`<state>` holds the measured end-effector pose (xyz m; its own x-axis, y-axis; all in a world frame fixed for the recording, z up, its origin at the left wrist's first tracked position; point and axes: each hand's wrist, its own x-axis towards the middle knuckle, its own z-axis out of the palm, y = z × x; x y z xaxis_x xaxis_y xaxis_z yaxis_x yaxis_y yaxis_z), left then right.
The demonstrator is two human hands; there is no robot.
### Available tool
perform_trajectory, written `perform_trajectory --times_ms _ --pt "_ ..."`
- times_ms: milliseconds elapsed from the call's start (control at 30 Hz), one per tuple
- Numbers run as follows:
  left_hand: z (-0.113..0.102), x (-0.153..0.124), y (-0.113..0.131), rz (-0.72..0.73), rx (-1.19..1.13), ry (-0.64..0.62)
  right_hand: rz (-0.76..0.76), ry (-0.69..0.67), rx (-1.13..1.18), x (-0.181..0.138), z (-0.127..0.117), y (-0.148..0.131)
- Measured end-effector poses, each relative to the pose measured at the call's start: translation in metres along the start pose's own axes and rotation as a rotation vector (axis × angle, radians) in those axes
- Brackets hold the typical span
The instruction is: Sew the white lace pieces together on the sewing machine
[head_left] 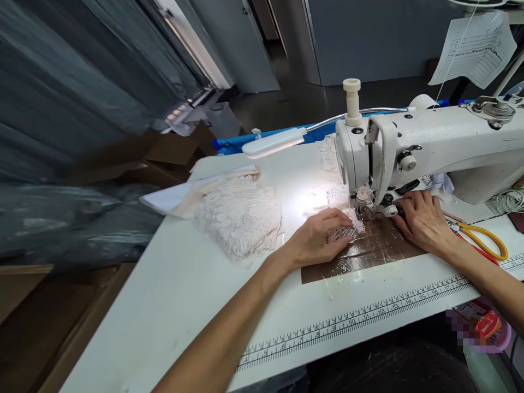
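A white sewing machine (426,136) stands on the table at the right. My left hand (321,237) is closed on the edge of a piece of pale lace (341,233), just left of the presser foot (364,213). The lace reaches up to the needle area and spreads behind my fingers. My right hand (423,221) rests right of the needle area, its fingers curled against the machine's lower parts; what they hold, if anything, is hidden. Beneath both hands lies a brown plate-like sheet (368,254) with thread scraps on it.
A pile of pale lace (241,215) lies on the white table (196,305) at the left. Yellow-handled scissors or snips (487,237) lie beside my right forearm. A ruler strip (352,325) runs along the front edge. A lamp (274,143) lights the bed. Cardboard boxes (172,150) stand beyond the table.
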<state>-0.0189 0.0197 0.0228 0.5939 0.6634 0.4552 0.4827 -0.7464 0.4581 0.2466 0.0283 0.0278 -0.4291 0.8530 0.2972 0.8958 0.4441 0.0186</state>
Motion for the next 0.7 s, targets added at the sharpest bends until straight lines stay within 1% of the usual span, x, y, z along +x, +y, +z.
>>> perform_trajectory --times_ms 33,100,167,233,300,367,467,533,600,700 --pt "0.003 0.000 0.000 0.019 0.006 -0.029 -0.055 0.026 0.054 -0.001 0.001 -0.001" --pt "0.010 0.000 -0.001 0.051 0.062 -0.034 -0.207 -0.019 0.234 -0.001 0.002 -0.006" --pt "0.015 0.000 -0.001 0.069 0.114 0.010 -0.332 -0.102 0.403 -0.001 0.004 -0.014" --pt "0.018 0.001 0.000 0.053 0.135 0.090 -0.385 -0.134 0.490 -0.001 0.006 -0.020" --pt "0.018 0.003 0.001 0.016 0.139 0.171 -0.397 -0.120 0.514 -0.002 0.010 -0.022" --pt "0.019 0.004 0.002 0.008 0.140 0.210 -0.406 -0.090 0.517 -0.003 0.015 -0.023" --pt "0.023 0.004 0.002 0.079 0.173 0.194 -0.419 -0.043 0.532 -0.005 0.020 -0.022" --pt "0.026 0.003 0.001 0.145 0.240 0.170 -0.420 -0.032 0.540 -0.006 0.023 -0.022" --pt "0.028 0.003 0.000 0.188 0.315 0.154 -0.409 -0.035 0.545 -0.006 0.023 -0.022" --pt "0.029 0.002 -0.001 0.200 0.365 0.135 -0.390 -0.064 0.576 -0.004 0.019 -0.021"
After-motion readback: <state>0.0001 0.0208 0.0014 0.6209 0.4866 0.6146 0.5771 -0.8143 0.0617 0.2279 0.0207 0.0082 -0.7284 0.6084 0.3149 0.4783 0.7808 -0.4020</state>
